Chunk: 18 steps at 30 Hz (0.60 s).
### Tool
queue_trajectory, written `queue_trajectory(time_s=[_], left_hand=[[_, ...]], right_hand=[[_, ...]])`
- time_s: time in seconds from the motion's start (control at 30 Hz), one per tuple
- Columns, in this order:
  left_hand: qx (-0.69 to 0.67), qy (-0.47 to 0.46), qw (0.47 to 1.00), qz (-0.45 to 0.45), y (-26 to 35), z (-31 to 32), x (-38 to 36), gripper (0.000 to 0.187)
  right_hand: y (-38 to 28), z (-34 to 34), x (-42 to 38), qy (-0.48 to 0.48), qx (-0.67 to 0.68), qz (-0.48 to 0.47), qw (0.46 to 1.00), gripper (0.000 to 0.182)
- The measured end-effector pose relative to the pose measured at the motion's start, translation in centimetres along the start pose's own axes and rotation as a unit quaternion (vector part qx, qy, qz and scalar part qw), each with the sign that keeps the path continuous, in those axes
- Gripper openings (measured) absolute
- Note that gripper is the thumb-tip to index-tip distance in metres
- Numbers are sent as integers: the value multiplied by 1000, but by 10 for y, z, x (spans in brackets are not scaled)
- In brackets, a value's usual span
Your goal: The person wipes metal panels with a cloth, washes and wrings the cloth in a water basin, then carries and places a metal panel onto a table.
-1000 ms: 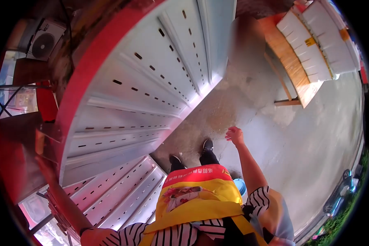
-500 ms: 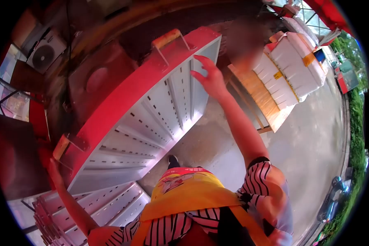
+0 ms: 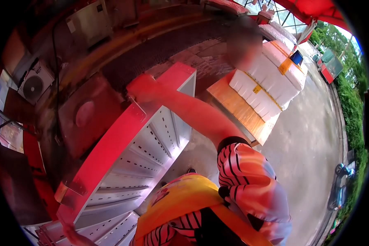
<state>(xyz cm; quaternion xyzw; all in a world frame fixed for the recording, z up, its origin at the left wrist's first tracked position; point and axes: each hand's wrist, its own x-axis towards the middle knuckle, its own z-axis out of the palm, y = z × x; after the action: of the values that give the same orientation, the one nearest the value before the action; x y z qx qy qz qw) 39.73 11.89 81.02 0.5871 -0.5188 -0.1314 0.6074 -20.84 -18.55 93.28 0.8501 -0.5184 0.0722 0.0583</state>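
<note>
A big red-edged metal panel (image 3: 110, 143) with a pale slotted, ribbed inner face stands tilted in front of me. My right hand (image 3: 141, 88) is closed round its upper handle, which the fingers mostly cover. At the panel's lower left is a second handle with a wooden grip (image 3: 61, 192); no hand is on it. Below that handle, my left hand (image 3: 69, 229) is at the panel's bottom corner, its fingers blurred and hard to make out. More slotted metal panels (image 3: 110, 229) lie under the lower end.
White foam boxes (image 3: 258, 94) with yellow tape stand on a wooden table (image 3: 233, 100) at upper right, with a blurred person (image 3: 244, 45) behind. An air-conditioner unit (image 3: 33, 84) is at left. A scooter (image 3: 340, 186) and hedge (image 3: 352, 102) line the far right.
My right hand has gone from open beside the panel's inner face to closed on the upper handle. My left hand is lower, away from the lower handle. The panel sits lower in view.
</note>
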Motion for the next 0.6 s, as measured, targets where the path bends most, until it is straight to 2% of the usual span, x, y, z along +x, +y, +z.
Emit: queue_trajectory(time_s=[0.03,0.07,0.1,0.13,0.17,0.2,0.23,0.27,0.33,0.37,0.4,0.43,0.5,0.6], left_hand=[[-9,-118,993,3,22,32,-20,19],[-221,-141,964,-44,42,87,-66,15],[-272,-120,930,-218,70,150,-97,8],[-267,-241,883,-303,61,191,-117,10],[-228,-307,840,-384,49,235,-137,12],[-335,-249,736,-533,27,278,-154,13],[-479,-165,587,-631,-45,313,-179,16],[-433,-38,588,-682,-89,347,-201,17],[-248,-155,767,-571,-136,383,-218,27],[-342,-23,668,-660,-134,402,-206,32],[-420,112,540,-720,-134,425,-198,39],[-392,140,439,-796,-144,447,-189,43],[-402,32,552,-729,-109,477,-192,39],[-476,29,460,-749,-181,496,-204,36]], right_hand=[[-2,-9,0,-16,-5,-10,1000,19],[-2,-18,-2,-31,-11,-21,999,20],[-2,-24,-4,-25,1,-23,999,20],[-3,-30,-9,-21,14,-24,999,19],[-2,-34,-14,-15,27,-24,999,18],[0,-38,-18,-1,41,-23,999,17],[-1,-38,-24,10,57,-20,998,15],[0,-37,-29,19,73,-18,997,14],[4,-37,-42,52,89,-39,994,13],[4,-37,-49,68,97,-45,992,13],[5,-34,-59,86,104,-53,989,13],[5,-29,-72,102,111,-61,987,13],[5,-28,-99,155,126,-80,977,15],[6,-19,-107,190,87,-89,974,16]])
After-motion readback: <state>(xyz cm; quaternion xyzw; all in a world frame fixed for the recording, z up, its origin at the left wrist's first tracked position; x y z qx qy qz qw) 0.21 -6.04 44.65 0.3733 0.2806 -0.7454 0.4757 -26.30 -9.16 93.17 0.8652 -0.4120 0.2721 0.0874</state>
